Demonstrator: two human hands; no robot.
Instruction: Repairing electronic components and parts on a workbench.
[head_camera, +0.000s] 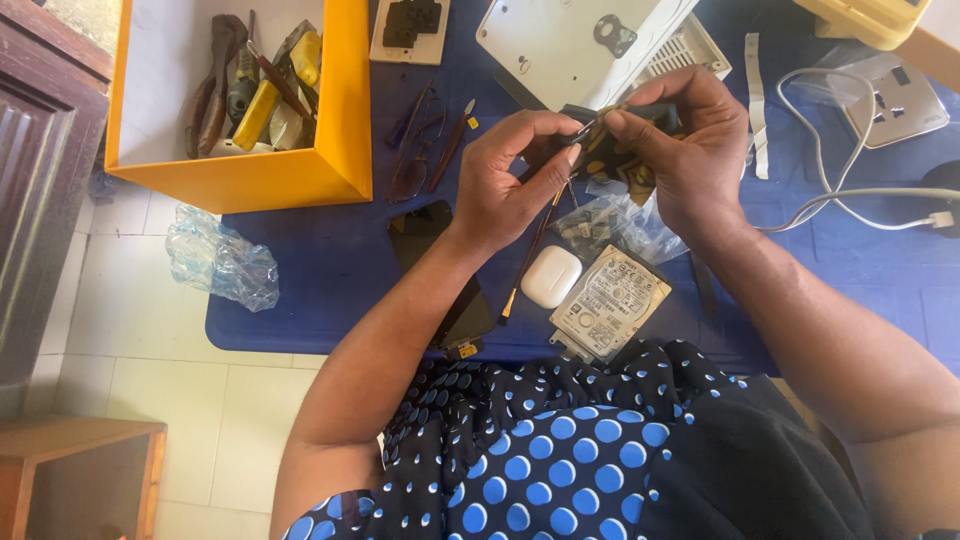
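The blue surface (330, 260) carries an orange toolbox (300, 170) at ten o'clock and a hard drive (608, 300) at six. My right hand (690, 150) and left hand (510, 180) each pinch the small black part (610, 150) at centre, grips closed.

A small, flat, dark electronic part with yellowish patches (622, 160) is held up above the blue tabletop (330, 270), pinched between both hands. The right hand (690, 150) grips its upper edge with thumb and forefinger, covering much of it; its lower part hangs below the fingers. A thin metal tool with a slim dark shaft (540, 235), held in the left hand (510, 185), slants downward, its tip meeting the part's left edge.
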